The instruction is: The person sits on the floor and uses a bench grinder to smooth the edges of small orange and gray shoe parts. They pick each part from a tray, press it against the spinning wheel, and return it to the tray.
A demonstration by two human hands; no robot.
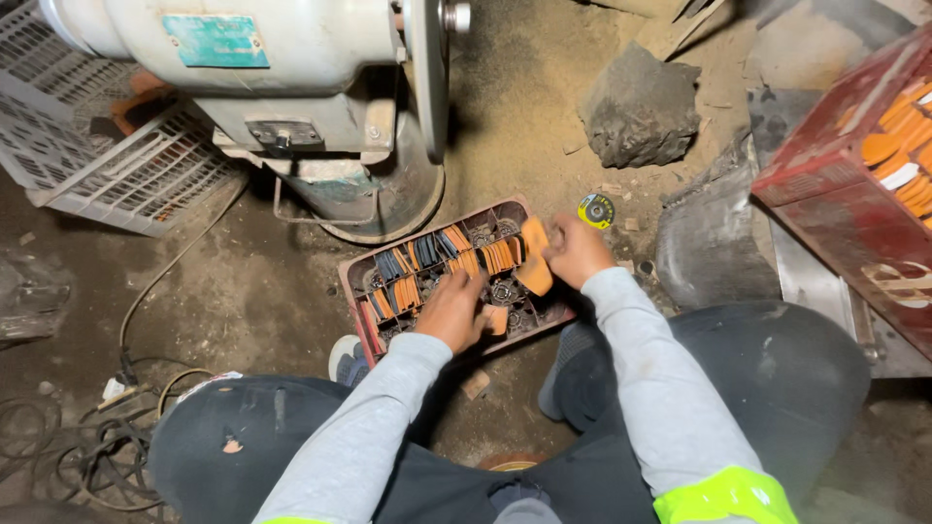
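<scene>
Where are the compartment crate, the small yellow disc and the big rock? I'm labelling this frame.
compartment crate (357, 281): head view, on its left rim.
small yellow disc (596, 210): head view, on its centre.
big rock (641, 107): head view, on its top face.

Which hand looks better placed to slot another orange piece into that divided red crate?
Probably the right hand: it already grips orange pieces at the red crate edge. The left hand rests inside among the compartments, seemingly holding nothing.
</scene>
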